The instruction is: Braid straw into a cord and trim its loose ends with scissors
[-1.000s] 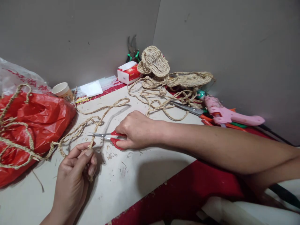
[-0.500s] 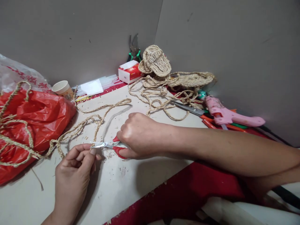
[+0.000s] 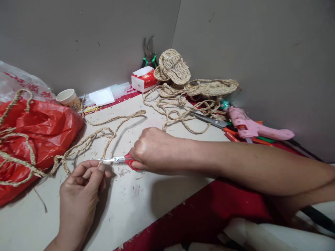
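Note:
My left hand [image 3: 83,188] pinches the end of a braided straw rope [image 3: 108,141] between thumb and forefinger. From that pinch the rope runs up and away over the table, then loops back toward the left. Small red-handled scissors [image 3: 128,161] are gripped in my right hand [image 3: 149,148], whose fingers are closed round the handles. The blades point left and lie together across the rope, right at my left fingertips. Whether the rope is cut through cannot be made out.
A red plastic bag [image 3: 44,129] with more rope lies at the left, near a paper cup [image 3: 68,98]. Toward the back are a tissue pack [image 3: 143,80], pruning shears [image 3: 149,52] and coiled braid [image 3: 174,68]. A pink glue gun [image 3: 258,130] and larger scissors [image 3: 211,122] lie at the right.
The scissors' handles have come together and the blades have closed at the rope by my left fingertips. My left hand stays almost in place.

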The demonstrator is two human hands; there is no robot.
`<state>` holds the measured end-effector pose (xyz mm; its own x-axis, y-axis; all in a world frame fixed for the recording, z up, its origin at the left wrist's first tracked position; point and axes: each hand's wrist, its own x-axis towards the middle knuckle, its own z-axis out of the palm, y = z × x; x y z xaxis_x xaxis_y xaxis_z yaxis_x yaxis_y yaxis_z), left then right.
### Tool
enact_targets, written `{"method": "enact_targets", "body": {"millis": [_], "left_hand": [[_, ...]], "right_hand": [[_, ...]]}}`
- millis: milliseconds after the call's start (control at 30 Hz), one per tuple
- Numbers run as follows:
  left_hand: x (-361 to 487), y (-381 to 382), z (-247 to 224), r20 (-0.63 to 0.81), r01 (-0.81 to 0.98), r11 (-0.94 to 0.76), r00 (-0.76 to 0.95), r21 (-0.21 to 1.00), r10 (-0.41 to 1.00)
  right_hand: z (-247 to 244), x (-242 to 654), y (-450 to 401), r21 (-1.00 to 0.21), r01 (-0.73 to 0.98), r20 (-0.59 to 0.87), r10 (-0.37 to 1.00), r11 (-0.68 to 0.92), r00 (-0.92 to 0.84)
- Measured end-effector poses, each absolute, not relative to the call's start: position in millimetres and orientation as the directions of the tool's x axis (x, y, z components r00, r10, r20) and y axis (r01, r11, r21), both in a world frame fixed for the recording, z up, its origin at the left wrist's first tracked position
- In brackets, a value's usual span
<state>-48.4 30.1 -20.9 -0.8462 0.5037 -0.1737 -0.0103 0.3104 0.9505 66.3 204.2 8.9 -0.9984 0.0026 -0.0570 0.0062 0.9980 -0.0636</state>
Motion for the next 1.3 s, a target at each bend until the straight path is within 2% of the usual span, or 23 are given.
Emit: {"method": "enact_targets", "body": {"millis": [367,700,967,1100,1167,1233,1300], "left_hand": [[-46,30,-21,-0.163,0.022,0.329,-0.838,0.944,0.52],[-46,30,-20,-0.156,-0.004,0.282,-0.839,0.959,0.521],[-47,28,-21,-0.159,-0.012,0.275,-0.839,0.961,0.52],[-48,30,-22,-0.17,-0.049,0.234,-0.832,0.971,0.528],[-48,31,-22,-0.172,-0.061,0.222,-0.835,0.973,0.523],[-47,32,-21,-0.17,-0.063,0.216,-0.836,0.974,0.522],[-46,32,-20,-0.167,-0.063,0.207,-0.825,0.976,0.54]], "right_hand": [[0,69,204,-0.052,-0.011,0.082,-0.006,0.999,-0.997],[12,67,203,-0.126,0.045,-0.071,0.036,0.991,-0.997],[12,67,204,-0.141,0.025,-0.045,0.018,0.99,-0.999],[8,66,206,-0.218,0.065,0.027,0.072,0.974,-0.997],[5,65,208,-0.295,0.101,0.083,0.131,0.95,-0.988],[1,64,209,-0.435,0.122,0.109,0.187,0.892,-0.976],[-4,62,209,-0.631,0.126,0.095,0.237,0.765,-0.967]]}}
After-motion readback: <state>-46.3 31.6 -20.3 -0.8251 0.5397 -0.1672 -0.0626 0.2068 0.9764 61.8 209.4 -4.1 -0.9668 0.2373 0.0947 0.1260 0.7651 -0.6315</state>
